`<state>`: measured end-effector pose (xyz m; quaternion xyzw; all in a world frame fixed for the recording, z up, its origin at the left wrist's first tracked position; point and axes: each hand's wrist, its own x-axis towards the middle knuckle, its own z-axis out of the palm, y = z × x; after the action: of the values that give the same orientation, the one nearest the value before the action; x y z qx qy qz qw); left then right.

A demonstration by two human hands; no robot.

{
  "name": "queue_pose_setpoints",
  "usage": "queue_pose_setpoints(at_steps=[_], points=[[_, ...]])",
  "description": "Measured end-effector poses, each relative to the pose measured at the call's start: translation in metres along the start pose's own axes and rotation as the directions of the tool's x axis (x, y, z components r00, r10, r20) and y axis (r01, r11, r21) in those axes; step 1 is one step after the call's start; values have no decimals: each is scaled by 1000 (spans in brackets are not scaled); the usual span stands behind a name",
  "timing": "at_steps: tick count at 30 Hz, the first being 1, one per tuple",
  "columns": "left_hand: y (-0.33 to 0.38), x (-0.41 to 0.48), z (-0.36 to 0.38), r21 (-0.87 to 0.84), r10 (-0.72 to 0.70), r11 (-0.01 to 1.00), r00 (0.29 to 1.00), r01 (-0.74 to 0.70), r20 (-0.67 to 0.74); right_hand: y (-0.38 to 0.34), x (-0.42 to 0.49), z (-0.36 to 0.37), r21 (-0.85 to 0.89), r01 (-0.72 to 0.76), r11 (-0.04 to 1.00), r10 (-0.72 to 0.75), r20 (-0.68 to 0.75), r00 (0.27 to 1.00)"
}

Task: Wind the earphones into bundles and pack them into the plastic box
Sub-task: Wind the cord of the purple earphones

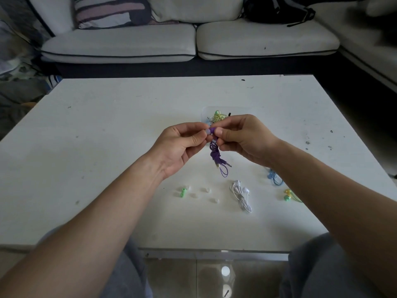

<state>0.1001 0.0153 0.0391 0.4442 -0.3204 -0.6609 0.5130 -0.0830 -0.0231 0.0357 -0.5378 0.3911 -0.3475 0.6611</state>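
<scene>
- The left hand point(180, 145) and right hand point(242, 138) meet at the centre of the frame, raised over the white table point(107, 125).
- The purple earphones point(214, 154) sit between the two hands. The left thumb and forefinger pinch the pale tip of one earbud, and the right thumb and fingers pinch the purple bud body just beside it.
- The rest of the purple cord hangs below the fingertips as a knotted bundle. Its metal jack plug and a loose loop dangle at the bottom, above the table.
- The clear plastic box point(206, 112) stands on the table just above the hands in the frame, partly hidden by the right hand. The yellow-green earphones point(218, 116) lie inside it.
- Below the hands, the white earphones point(241, 195) lie bundled on the table.
- Toward the lower right, the blue earphones point(274, 176) and a yellow pair point(287, 195) show beside the right forearm.
- Lower left of centre lie a green earbud piece point(183, 192) and some loose ear tips point(206, 190).
</scene>
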Motion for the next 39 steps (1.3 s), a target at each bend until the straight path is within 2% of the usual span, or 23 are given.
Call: queue_pose_setpoints(at_steps=[11, 18, 27, 35, 39], points=[[-1, 0, 3, 27, -13, 1000, 1000, 13, -29, -5, -1, -4, -229, 91, 969, -96, -10, 995], [-4, 1, 1, 60, -22, 998, 999, 24, -35, -4, 0, -4, -383, 135, 914, -149, -6, 989], [-4, 1, 1, 68, -40, 997, 999, 40, 3, -5, -1, -12, -249, 55, 967, -47, 40, 998], [-7, 3, -2, 127, -31, 991, 999, 34, -28, -1, 0, -5, -411, 116, 904, -129, -4, 992], [-8, 4, -1, 105, -17, 994, 1000, 20, -24, 2, 0, -7, -281, 61, 958, -68, -16, 998]])
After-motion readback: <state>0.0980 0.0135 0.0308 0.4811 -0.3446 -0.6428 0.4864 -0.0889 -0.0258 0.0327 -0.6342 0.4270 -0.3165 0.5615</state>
